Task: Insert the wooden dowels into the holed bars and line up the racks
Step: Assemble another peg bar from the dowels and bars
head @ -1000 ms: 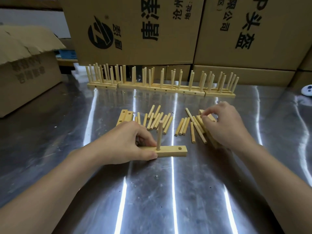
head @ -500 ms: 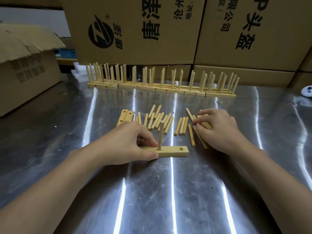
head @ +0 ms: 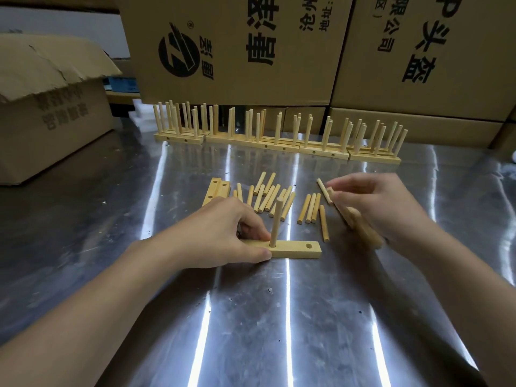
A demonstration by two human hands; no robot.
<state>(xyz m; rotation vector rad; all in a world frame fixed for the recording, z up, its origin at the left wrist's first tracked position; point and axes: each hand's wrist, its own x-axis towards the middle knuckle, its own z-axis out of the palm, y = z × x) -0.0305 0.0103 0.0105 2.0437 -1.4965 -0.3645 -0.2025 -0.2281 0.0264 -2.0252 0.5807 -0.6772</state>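
Left fingers (head: 258,253) pinching holed bar (head: 296,250), reflective steel table (head: 251,317), cardboard boxes (head: 279,51) behind

Both bare forearms enter the view from the lower corners and lean toward the middle. The left forearm (head: 92,311) lies low with a straight wrist. The left hand (head: 220,236) is palm down over one end of the holed bar (head: 296,249). Its thumb (head: 258,254) presses along the near side and its fingers are curled down at the far side, so the bar is gripped between them. The right forearm (head: 458,283) reaches in from the right. The right hand (head: 382,205) is blurred, palm down, with fingers stretched to the left. A blurred wooden piece (head: 360,224) shows under its palm, and I cannot tell whether it is gripped.
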